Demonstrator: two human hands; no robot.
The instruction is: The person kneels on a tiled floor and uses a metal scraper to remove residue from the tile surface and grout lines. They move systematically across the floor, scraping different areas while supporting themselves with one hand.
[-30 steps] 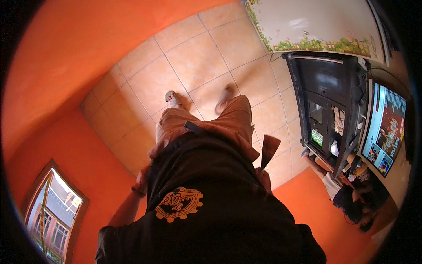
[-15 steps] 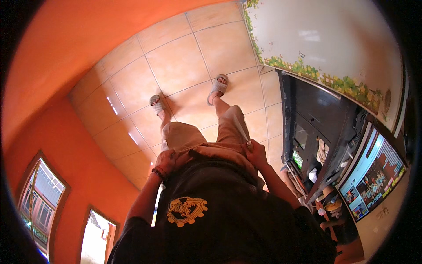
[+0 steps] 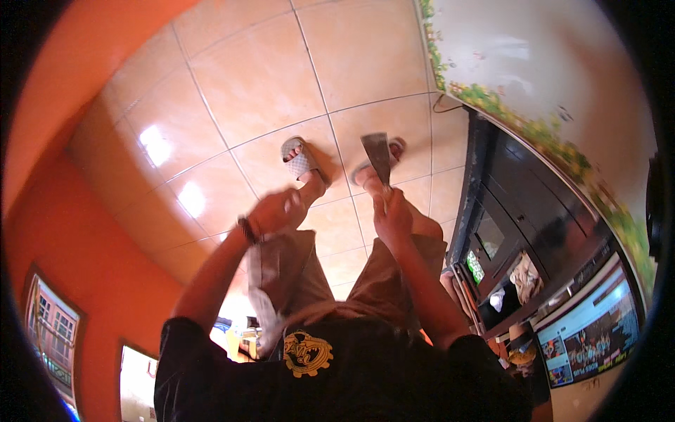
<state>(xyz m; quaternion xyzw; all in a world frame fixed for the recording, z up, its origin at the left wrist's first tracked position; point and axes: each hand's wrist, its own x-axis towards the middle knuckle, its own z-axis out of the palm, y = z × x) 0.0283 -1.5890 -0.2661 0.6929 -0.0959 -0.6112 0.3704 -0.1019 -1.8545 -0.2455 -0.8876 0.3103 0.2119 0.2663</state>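
A putty knife (image 3: pixel 377 159) with a flat, flaring grey blade points away from me over the tiled floor. Its handle end is wrapped in my right hand (image 3: pixel 394 214), which is closed on it. My left hand (image 3: pixel 278 211) hangs in the air above my left knee, with a dark bracelet at the wrist. Its fingers are curled in and a little blurred, and nothing shows in them. Below the hands are my brown trousers (image 3: pixel 373 283) and my feet in patterned slippers (image 3: pixel 301 159). The blade partly covers the right slipper.
An orange wall (image 3: pixel 105 267) with openings runs along the left. On the right stand a white board (image 3: pixel 534 77) with a leafy border, a dark cabinet (image 3: pixel 524 190) holding cloths, and a lit screen (image 3: pixel 590 337). Glossy tiles (image 3: pixel 253 84) cover the floor.
Both hands have moved forward from the waist of the trousers. The putty knife, seen only as a thin edge before, now shows its blade. My body has bent lower and the knees have come up.
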